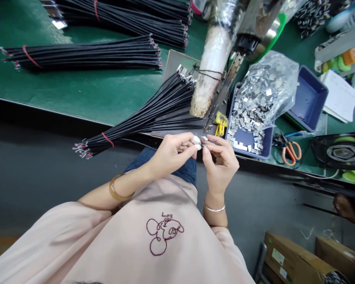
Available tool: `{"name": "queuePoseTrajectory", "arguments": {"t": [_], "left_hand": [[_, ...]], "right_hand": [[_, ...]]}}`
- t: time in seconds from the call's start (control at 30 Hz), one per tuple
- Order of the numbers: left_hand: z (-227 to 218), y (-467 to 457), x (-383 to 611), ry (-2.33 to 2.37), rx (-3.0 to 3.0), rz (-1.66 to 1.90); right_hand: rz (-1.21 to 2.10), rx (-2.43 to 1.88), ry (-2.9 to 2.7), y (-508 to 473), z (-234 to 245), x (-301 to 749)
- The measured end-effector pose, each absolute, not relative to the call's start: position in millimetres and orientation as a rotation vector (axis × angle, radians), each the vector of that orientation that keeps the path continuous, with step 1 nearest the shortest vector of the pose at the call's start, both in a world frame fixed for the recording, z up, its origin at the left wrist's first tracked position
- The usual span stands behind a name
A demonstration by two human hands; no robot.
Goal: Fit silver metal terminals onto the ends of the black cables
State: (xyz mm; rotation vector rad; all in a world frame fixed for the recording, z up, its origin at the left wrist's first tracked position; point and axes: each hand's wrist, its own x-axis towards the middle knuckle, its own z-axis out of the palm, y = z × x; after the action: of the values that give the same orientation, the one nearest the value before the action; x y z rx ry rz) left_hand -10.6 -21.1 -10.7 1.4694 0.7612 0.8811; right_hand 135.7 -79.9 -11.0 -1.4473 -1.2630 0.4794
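My left hand (pixel 177 152), with white wrapping on its fingertips, is pinched closed at the table's front edge. A black cable (pixel 136 142) runs behind it, and its end seems to lie between those fingers. Fingertip to fingertip with it, my right hand (pixel 220 157) pinches a small silvery metal connector (pixel 205 138). The fingers hide where the cable and connector meet. Just beyond the hands lies a bundle of black cables (pixel 148 106), tied with a red band, with metal connectors on its far ends. A blue tray (pixel 268 148) of loose metal connectors (pixel 248 118) stands right of my right hand.
A plastic-wrapped tube (pixel 208 75) and a soldering iron (pixel 230 79) hang close above the work spot. Yellow-handled snips (pixel 221 125) lie beside them. More cable bundles (pixel 91 55) lie back left. Orange-handled scissors (pixel 291 153), another blue tray (pixel 310 96) and a fan (pixel 343 152) are at right.
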Motion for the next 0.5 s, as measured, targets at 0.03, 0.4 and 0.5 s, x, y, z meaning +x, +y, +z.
{"name": "queuePoseTrajectory", "arguments": {"t": [0.03,0.4,0.5], "left_hand": [[-9,-19,-11,0.753,1.349,0.844],[-6,-7,-4,0.833,1.174,0.861],[-6,-6,-4,0.826,1.177,0.869]], "right_hand": [[0.433,-1.452,-1.270,-80,-11,136],[0.061,-1.324,-1.493,-78,-14,138],[0.182,-1.344,-1.396,-75,-18,141]]}}
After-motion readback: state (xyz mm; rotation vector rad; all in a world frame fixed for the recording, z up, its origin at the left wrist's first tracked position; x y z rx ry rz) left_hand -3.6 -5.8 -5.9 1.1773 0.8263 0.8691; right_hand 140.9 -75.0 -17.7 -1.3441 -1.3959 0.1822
